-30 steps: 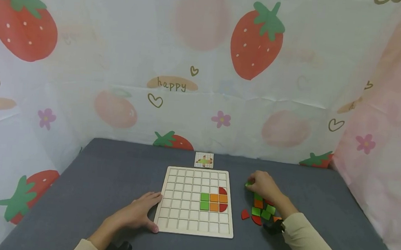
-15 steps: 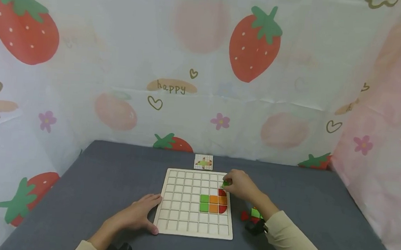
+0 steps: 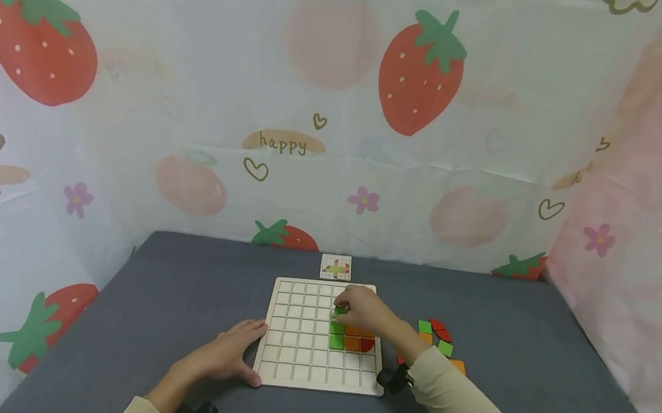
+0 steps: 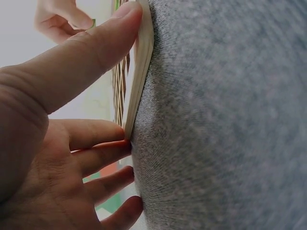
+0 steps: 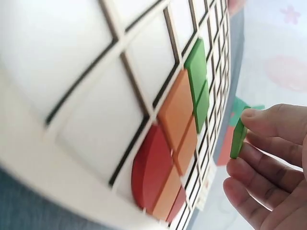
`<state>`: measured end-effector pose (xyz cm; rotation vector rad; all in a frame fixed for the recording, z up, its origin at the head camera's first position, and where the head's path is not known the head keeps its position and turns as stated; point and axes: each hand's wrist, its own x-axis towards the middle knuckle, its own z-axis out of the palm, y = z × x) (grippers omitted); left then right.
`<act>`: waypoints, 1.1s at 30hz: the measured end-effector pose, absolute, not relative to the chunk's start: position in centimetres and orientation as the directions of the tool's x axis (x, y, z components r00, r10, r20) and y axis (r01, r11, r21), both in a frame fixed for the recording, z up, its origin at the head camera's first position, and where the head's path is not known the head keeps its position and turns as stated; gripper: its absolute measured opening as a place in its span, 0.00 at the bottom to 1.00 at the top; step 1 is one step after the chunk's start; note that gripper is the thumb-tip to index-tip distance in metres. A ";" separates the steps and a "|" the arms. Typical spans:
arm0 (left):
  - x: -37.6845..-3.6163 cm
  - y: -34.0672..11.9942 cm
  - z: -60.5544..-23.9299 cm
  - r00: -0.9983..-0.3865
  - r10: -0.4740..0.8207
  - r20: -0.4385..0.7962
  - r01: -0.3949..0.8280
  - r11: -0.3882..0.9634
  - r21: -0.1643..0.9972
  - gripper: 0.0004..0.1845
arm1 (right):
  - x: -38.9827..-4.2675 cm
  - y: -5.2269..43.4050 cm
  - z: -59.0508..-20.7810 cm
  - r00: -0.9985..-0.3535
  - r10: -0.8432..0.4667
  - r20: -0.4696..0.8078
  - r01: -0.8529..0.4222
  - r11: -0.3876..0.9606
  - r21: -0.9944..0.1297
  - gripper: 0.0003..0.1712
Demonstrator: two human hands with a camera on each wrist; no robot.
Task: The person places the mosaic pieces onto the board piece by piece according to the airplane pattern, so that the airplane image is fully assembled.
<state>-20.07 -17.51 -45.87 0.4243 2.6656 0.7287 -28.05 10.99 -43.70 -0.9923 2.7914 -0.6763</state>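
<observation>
A pale wooden grid board (image 3: 291,372) lies on the table. My left hand (image 3: 229,352) rests at its left side, fingers extended, thumb and fingertips at the edge. Over the board's right half, my right hand (image 3: 371,310) pinches a green tile (image 5: 239,139) between thumb and fingers. In the right wrist view that tile is tilted and apart from the board. Two green tiles (image 5: 195,64), several orange tiles (image 5: 176,103) and red rounded tiles (image 5: 152,167) sit in the grid. In the head view my right hand and wrist cover part of these.
Loose green, orange and red tiles (image 3: 445,348) lie to the right of the board, partly behind my right forearm. A small patterned card (image 3: 336,267) lies beyond the board's far edge. A dark grey cloth (image 3: 202,281) covers the table; a strawberry-print curtain (image 3: 339,103) surrounds it.
My right hand has carried the green tile leftward from the loose tiles, past the board's right edge, to over the grid. My left hand has stayed at the board's left edge.
</observation>
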 end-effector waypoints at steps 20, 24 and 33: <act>-20.1 -17.5 -45.8 -0.897 0.367 -0.247 0.195 0.830 0.523 0.54 | -27.4 8.2 -45.1 -0.733 -0.679 0.033 -0.631 0.661 -0.407 0.09; -20.1 -17.5 -45.9 -0.897 0.363 -0.251 0.189 0.830 0.525 0.54 | -27.4 8.0 -45.3 -0.725 -0.688 0.035 -0.644 0.659 -0.388 0.07; -20.1 -17.5 -45.9 -0.899 0.365 -0.243 0.196 0.830 0.523 0.54 | -27.4 7.8 -45.5 -0.725 -0.688 0.035 -0.649 0.666 -0.368 0.09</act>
